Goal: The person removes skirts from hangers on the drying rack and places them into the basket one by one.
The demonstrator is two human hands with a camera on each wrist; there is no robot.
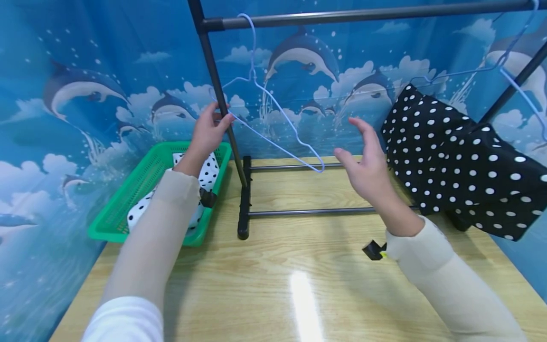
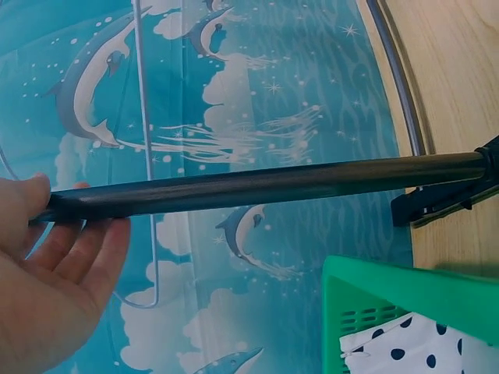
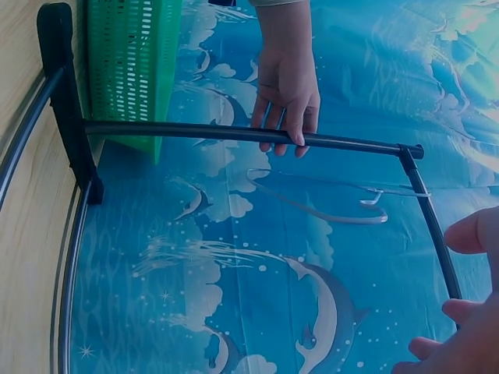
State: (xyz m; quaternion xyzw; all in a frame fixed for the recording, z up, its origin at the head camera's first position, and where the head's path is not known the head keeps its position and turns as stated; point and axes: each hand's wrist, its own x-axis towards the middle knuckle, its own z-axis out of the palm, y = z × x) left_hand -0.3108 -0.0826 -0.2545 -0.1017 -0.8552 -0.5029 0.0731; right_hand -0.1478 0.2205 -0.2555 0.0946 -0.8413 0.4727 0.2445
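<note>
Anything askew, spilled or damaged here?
The black cloth at the right end of the rack looks askew: bunched and slanting, one corner pointing up. I see nothing spilled or damaged.

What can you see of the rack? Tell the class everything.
The rack is black, metal-looking tubing: a top bar, posts, feet and two low rails. It stands upright on the table. The left hand grips its left post. Two pale blue hangers hang from the top bar; black cloth hides part of its right foot.

Room below hanger (image 1: 284, 115), black post (image 1: 220, 92) across its left
</note>
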